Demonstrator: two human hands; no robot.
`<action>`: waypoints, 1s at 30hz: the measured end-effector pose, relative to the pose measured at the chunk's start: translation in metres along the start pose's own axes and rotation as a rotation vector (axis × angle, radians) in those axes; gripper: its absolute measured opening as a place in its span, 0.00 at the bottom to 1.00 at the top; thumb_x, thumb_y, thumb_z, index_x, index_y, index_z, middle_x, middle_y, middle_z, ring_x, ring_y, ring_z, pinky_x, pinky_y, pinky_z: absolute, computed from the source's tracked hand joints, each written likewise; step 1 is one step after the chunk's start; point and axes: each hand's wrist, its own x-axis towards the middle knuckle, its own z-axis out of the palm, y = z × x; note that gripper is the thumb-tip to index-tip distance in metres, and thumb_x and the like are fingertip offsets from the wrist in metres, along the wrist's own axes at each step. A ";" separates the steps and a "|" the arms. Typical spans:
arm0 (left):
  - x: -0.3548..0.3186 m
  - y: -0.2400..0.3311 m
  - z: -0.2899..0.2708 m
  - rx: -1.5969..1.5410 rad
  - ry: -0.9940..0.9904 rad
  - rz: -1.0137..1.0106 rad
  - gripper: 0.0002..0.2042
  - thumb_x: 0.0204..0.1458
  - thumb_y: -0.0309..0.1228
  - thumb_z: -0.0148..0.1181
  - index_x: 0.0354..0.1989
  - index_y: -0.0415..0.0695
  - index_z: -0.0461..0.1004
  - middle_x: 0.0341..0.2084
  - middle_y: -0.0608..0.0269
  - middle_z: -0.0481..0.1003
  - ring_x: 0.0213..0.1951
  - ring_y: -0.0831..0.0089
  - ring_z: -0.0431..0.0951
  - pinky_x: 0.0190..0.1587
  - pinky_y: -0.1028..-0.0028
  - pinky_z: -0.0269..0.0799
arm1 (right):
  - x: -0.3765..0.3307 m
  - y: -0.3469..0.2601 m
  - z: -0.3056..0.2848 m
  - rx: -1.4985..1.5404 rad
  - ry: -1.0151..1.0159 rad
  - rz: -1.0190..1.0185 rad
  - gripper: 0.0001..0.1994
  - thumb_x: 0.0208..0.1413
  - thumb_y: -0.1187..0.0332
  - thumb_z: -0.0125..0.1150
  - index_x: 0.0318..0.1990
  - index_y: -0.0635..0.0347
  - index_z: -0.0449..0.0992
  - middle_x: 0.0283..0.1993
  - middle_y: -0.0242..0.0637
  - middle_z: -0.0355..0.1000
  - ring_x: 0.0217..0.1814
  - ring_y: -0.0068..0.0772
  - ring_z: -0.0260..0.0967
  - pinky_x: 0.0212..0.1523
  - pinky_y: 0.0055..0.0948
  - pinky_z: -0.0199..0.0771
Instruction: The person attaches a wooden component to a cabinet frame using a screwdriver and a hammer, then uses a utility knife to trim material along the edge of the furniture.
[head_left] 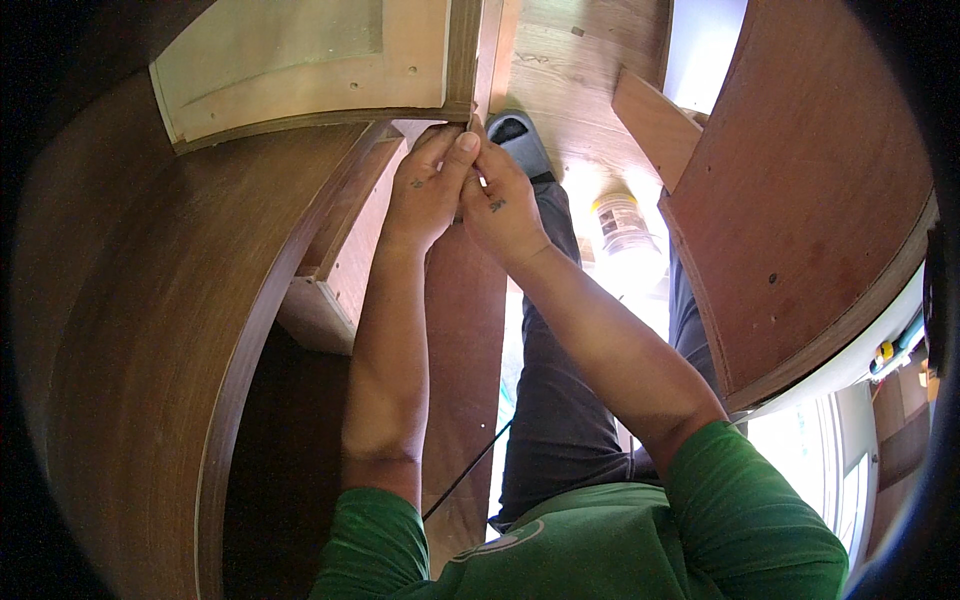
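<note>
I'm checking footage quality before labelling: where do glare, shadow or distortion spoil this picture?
Head view: glare washes out the lower part of the tub; deep shadow hides detail in the dark recess at lower left; the fisheye bends the reddish-brown panel's edges. Same head view: left hand and right hand are readable, but fingertip detail is too small.

Left grip (424,195), right grip (503,208): any contents hidden (or too small). Green shirt (600,535) cut off below.

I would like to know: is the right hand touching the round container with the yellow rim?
Apart. The head view shows a gap between the right hand and the container, where the dark trouser leg is visible.
</note>
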 end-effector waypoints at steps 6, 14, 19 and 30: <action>-0.001 0.006 -0.002 0.035 -0.013 -0.033 0.19 0.65 0.40 0.55 0.54 0.36 0.76 0.47 0.53 0.76 0.52 0.66 0.75 0.57 0.70 0.68 | 0.000 0.000 0.001 0.000 -0.002 -0.010 0.30 0.59 0.75 0.52 0.70 0.62 0.59 0.45 0.57 0.70 0.49 0.61 0.70 0.51 0.46 0.72; -0.013 0.009 0.009 0.164 0.039 0.136 0.23 0.67 0.42 0.53 0.62 0.37 0.70 0.53 0.55 0.75 0.55 0.68 0.73 0.60 0.70 0.65 | -0.004 0.001 -0.015 0.081 -0.042 -0.012 0.30 0.59 0.75 0.54 0.71 0.61 0.58 0.50 0.56 0.68 0.52 0.60 0.69 0.53 0.44 0.71; -0.010 0.000 0.011 -0.001 0.040 0.024 0.21 0.68 0.42 0.52 0.61 0.39 0.71 0.55 0.57 0.74 0.57 0.69 0.72 0.61 0.68 0.64 | 0.009 0.007 -0.020 0.045 -0.005 -0.056 0.29 0.58 0.72 0.58 0.69 0.59 0.61 0.51 0.54 0.68 0.54 0.58 0.69 0.54 0.43 0.72; 0.000 0.005 0.002 -0.379 0.192 0.010 0.15 0.65 0.43 0.57 0.42 0.42 0.76 0.39 0.63 0.78 0.44 0.72 0.76 0.54 0.66 0.68 | 0.018 0.015 -0.022 0.060 -0.043 -0.091 0.30 0.59 0.67 0.61 0.68 0.60 0.62 0.54 0.53 0.69 0.55 0.56 0.70 0.56 0.40 0.72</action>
